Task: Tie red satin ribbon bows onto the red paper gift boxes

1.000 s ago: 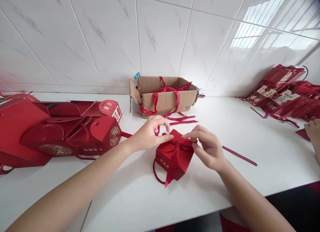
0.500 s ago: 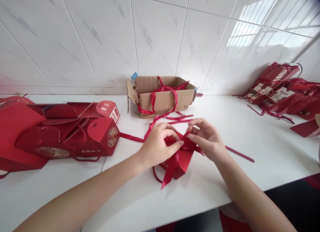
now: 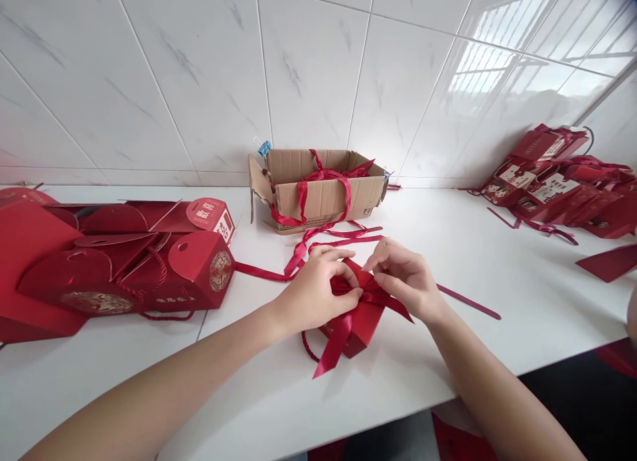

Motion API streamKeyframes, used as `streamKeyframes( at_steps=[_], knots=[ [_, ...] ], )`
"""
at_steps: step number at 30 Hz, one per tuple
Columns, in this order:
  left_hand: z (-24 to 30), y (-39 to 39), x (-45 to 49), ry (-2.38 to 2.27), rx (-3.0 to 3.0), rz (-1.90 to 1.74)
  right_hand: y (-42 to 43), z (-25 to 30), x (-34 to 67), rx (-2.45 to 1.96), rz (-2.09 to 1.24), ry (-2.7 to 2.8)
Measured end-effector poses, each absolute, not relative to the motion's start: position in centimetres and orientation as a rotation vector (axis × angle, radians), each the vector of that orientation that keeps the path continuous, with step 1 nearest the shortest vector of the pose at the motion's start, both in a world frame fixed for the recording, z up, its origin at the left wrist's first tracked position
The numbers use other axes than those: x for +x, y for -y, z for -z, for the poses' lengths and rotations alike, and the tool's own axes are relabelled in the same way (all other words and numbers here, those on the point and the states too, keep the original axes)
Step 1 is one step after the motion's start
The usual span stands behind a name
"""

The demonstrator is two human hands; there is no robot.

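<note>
A small red gift box point(image 3: 365, 322) sits on the white table in front of me, with a red satin ribbon point(image 3: 339, 338) tied in a bow on its top. My left hand point(image 3: 318, 285) pinches the bow's left loop between thumb and fingers. On the other side, my right hand point(image 3: 405, 278) has its thumb and fingertips closed on the right part of the bow. One ribbon tail hangs down the front, another points right. A twisted red cord handle point(image 3: 309, 348) lies at the box's lower left. The fingers partly hide the knot.
A cardboard box point(image 3: 323, 199) holding red ribbons stands against the tiled wall, ribbons trailing out. Larger red gift boxes point(image 3: 199, 268) line the left. Several red boxes point(image 3: 552, 182) are piled at the right. A ribbon strip point(image 3: 470, 302) lies right of my hand.
My right hand has shifted slightly left and its fingers have moved at the bow's right loop. The ribbon tails have spread a little outward. The view has shifted slightly.
</note>
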State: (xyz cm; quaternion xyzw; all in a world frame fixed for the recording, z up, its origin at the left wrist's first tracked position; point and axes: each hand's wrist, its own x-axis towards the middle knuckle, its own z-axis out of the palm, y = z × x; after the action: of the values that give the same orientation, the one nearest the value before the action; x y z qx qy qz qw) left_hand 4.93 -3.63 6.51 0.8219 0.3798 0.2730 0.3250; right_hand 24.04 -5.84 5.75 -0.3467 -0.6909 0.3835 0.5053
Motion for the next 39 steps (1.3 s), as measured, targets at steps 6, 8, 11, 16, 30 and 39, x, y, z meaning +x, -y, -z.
streamKeyframes(
  at_steps=[6, 8, 11, 16, 30, 39],
  knots=[
    [-6.5, 3.7, 5.0, -0.975, 2.159, -0.724, 5.4, -5.8, 23.5, -0.931, -1.022, 1.482],
    [-6.6, 3.7, 5.0, -0.977, 2.153, -0.718, 5.0, -5.5, 23.4, -0.910, -1.094, 1.346],
    [-6.6, 3.8, 5.0, -0.986, 2.147, -0.722, 4.7, -5.2, 23.4, -0.857, -1.236, 1.188],
    [-6.3, 3.9, 4.9, -0.968, 2.150, -0.752, 4.2, -4.7, 23.6, -0.765, -1.456, 0.976],
    [-6.1, 3.9, 4.8, -0.967, 2.147, -0.794, 3.6, -4.0, 23.7, -0.803, -1.422, 0.943],
    [-5.9, 4.0, 4.7, -0.978, 2.112, -0.773, 3.7, -4.8, 25.8, -0.822, -1.374, 1.553]
  ],
)
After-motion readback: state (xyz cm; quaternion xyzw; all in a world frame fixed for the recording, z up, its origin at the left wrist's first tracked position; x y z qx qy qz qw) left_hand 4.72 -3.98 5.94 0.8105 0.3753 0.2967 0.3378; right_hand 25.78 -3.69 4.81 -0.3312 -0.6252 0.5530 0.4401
